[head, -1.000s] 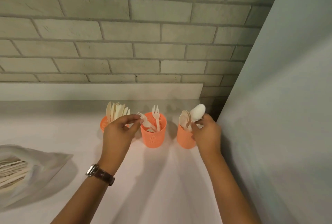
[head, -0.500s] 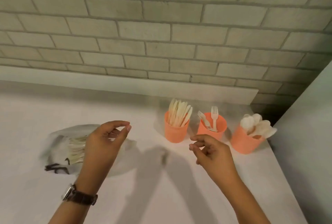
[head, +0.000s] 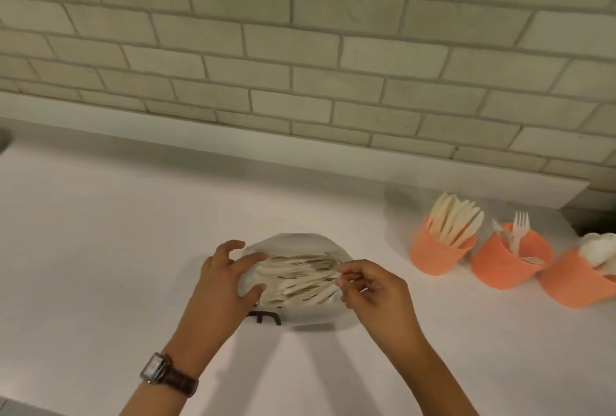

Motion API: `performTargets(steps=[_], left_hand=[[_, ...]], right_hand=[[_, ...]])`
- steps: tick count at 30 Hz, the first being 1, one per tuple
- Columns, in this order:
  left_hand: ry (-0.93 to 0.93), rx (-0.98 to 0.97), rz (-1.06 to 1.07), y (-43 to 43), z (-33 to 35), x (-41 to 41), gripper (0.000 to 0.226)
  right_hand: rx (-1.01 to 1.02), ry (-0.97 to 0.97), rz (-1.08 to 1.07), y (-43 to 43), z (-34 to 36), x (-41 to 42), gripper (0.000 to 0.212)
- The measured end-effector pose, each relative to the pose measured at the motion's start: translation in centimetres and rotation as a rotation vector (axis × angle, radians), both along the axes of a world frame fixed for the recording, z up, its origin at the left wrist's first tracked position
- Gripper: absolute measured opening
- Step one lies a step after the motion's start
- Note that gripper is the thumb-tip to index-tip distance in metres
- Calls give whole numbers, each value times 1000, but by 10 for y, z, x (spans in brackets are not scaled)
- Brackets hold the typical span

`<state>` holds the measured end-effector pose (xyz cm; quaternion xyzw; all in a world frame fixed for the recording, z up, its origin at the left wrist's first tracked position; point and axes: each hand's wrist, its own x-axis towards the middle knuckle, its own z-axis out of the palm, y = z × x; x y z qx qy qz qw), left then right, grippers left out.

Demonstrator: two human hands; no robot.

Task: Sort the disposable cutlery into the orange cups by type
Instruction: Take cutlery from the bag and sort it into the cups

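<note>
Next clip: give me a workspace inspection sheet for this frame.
Surface: white counter, bare apart from the listed items.
Job's things: clear bag of unsorted cutlery; three orange cups at right: knives, forks, spoons.
Clutter: nothing seen.
Hands: left hand rests on the bag; right hand pinches at the bag's opening.
Cables: nothing seen.
Surroundings: pale brick wall behind.

Both forearms bare, no sleeves. Left wrist: wristwatch (head: 154, 368), rectangular silver case, dark brown leather strap (head: 178, 381). Right wrist unadorned.
</note>
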<state>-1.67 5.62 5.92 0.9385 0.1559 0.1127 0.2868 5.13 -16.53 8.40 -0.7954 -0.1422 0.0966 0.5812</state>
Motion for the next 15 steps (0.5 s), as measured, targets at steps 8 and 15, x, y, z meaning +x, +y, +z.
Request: performTargets(steps=[8,15], left_hand=[[-9,-166,-149,12,2,13,65],[41,-227,-223,18,4,17,71]], right_hand=[[-818,-177,437,63,-37,34,66],[-1026,-175,510,87,-56,59,71]])
